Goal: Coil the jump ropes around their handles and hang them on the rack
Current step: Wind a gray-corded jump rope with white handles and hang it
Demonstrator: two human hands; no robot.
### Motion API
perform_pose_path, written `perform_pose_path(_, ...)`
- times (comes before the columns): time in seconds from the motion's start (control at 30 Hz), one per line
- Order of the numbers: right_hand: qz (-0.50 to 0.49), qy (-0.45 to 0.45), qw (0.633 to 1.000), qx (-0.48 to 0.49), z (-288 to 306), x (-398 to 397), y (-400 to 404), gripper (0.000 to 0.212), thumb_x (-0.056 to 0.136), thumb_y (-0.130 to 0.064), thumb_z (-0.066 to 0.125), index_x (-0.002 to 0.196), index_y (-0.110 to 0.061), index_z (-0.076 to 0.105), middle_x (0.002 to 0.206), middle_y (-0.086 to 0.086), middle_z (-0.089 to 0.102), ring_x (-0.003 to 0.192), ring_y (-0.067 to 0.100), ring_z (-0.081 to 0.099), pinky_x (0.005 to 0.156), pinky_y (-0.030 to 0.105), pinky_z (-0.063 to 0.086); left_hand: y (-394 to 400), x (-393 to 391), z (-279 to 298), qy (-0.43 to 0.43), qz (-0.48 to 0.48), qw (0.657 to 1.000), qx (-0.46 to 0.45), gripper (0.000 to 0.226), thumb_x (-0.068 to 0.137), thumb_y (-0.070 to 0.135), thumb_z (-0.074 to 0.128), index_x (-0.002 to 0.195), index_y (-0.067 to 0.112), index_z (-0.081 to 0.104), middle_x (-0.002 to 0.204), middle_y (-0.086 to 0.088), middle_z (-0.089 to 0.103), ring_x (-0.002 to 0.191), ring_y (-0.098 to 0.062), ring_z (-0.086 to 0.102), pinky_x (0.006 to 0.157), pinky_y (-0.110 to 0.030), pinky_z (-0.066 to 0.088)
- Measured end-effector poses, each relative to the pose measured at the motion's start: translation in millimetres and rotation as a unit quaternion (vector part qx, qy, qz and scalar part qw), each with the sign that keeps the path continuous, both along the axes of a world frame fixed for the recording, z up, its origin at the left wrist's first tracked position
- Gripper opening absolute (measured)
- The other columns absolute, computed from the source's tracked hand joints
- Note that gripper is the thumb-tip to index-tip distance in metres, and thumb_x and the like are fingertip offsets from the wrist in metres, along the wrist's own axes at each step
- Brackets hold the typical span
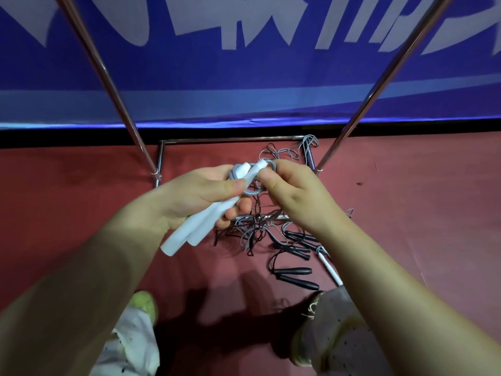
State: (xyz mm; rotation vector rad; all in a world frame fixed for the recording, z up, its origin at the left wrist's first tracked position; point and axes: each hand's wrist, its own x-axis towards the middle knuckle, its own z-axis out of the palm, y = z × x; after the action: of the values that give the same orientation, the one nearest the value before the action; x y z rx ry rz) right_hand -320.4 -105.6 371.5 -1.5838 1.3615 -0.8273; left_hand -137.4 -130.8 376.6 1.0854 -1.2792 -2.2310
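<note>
Head view: left hand (200, 196) gripping white handles (195, 226), right hand (295, 191) pinching grey rope (272, 165).

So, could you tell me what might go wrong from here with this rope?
The grey cord is pinched only by the right hand near the tips of the white handles; if it slips, the wraps may spring loose. The left hand holds both handles at mid-length, so they could splay. The tangled ropes by the feet could snag a step.
</note>
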Motion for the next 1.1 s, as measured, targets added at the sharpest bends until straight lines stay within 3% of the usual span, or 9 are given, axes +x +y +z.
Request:
perform_pose_path(0.1,-0.045,-0.007,0.999,-0.002,-2.4,7.4,-0.3,0.033,0.085,-0.042,0.053,0.073,-0.012,0.060,0.068,-0.003,0.050,0.064,0.008,0.043,0.063,0.036,0.040,0.5,-4.2,-0.8,0.000,0.023,1.000,-0.005,0.036,0.078,0.033,0.057,0.110,0.017,0.057,0.072,-0.006,0.065,0.055,-0.012,0.054,0.049,-0.023,0.042)
perform_pose_path(0.23,-0.115,0.029,0.991,-0.066,-4.1,6.3,-2.0,0.045,0.085,-0.047,0.050,0.079,-0.005,0.063,0.074,0.013,0.062,0.068,0.021,0.054,0.069,0.040,0.044,-0.4,-4.6,0.0,-0.024,0.005,1.000,0.012,0.047,0.077,0.049,0.062,0.113,0.020,0.059,0.088,-0.010,0.073,0.072,-0.020,0.068,0.063,-0.029,0.053)
perform_pose_path(0.3,-0.146,0.034,0.986,-0.076,-5.4,2.4,-1.8,0.048,0.084,-0.051,0.047,0.077,-0.007,0.064,0.074,0.010,0.064,0.070,0.023,0.057,0.068,0.038,0.045,4.7,-10.9,1.0,-0.078,0.011,0.997,-0.010,0.046,0.080,0.055,0.065,0.106,0.017,0.061,0.082,-0.010,0.072,0.069,-0.022,0.067,0.064,-0.033,0.052)
perform_pose_path(0.37,-0.171,0.029,0.983,-0.055,-6.8,2.7,-1.0,0.046,0.087,-0.049,0.052,0.069,-0.008,0.061,0.061,0.000,0.056,0.057,0.013,0.047,0.059,0.032,0.040,10.6,-21.1,0.3,-0.125,0.047,0.990,-0.041,0.042,0.083,0.054,0.056,0.089,0.012,0.060,0.063,-0.004,0.065,0.054,-0.018,0.056,0.054,-0.028,0.044)
perform_pose_path(0.53,-0.198,-0.019,0.978,0.059,-13.5,14.4,-2.0,0.054,0.096,-0.045,0.049,0.051,-0.022,0.028,0.045,-0.012,0.023,0.044,0.007,0.021,0.044,0.025,0.019,11.4,-33.0,-2.8,-0.191,0.086,0.976,-0.063,0.042,0.091,0.052,0.049,0.078,0.013,0.058,0.053,0.004,0.055,0.043,-0.012,0.043,0.048,-0.023,0.033)
perform_pose_path(0.7,-0.160,0.026,0.981,0.102,-14.9,20.5,0.8,0.054,0.096,-0.052,0.042,0.058,-0.014,0.037,0.055,0.003,0.029,0.049,0.014,0.025,0.047,0.030,0.020,7.9,-25.1,-7.1,-0.245,0.068,0.965,-0.068,0.049,0.086,0.063,0.047,0.071,0.016,0.053,0.052,0.004,0.047,0.040,-0.011,0.040,0.043,-0.020,0.031)
perform_pose_path(0.93,-0.157,0.037,0.984,0.075,-13.1,22.4,2.8,0.056,0.097,-0.053,0.038,0.052,-0.021,0.029,0.046,-0.008,0.027,0.044,0.010,0.024,0.045,0.027,0.023,5.9,-22.7,-9.0,-0.245,0.067,0.961,-0.105,0.045,0.087,0.057,0.050,0.071,0.015,0.052,0.049,0.004,0.043,0.041,-0.013,0.037,0.043,-0.020,0.031)
perform_pose_path(1.03,-0.112,-0.058,0.983,0.132,-16.7,22.7,3.7,0.062,0.096,-0.060,0.032,0.054,-0.016,0.045,0.052,0.002,0.044,0.048,0.020,0.049,0.058,0.036,0.045,4.4,-21.5,-9.3,-0.229,0.088,0.963,-0.114,0.040,0.091,0.049,0.051,0.070,0.015,0.048,0.047,0.004,0.039,0.040,-0.013,0.033,0.044,-0.020,0.029)
perform_pose_path(1.1,-0.056,-0.103,0.974,0.196,-22.1,21.1,3.2,0.073,0.084,-0.075,0.028,0.062,-0.015,0.063,0.057,0.009,0.057,0.066,0.034,0.066,0.084,0.053,0.053,1.6,-18.6,-7.1,-0.194,0.119,0.971,-0.077,0.039,0.094,0.046,0.048,0.070,0.015,0.048,0.046,0.004,0.038,0.038,-0.012,0.032,0.045,-0.021,0.027)
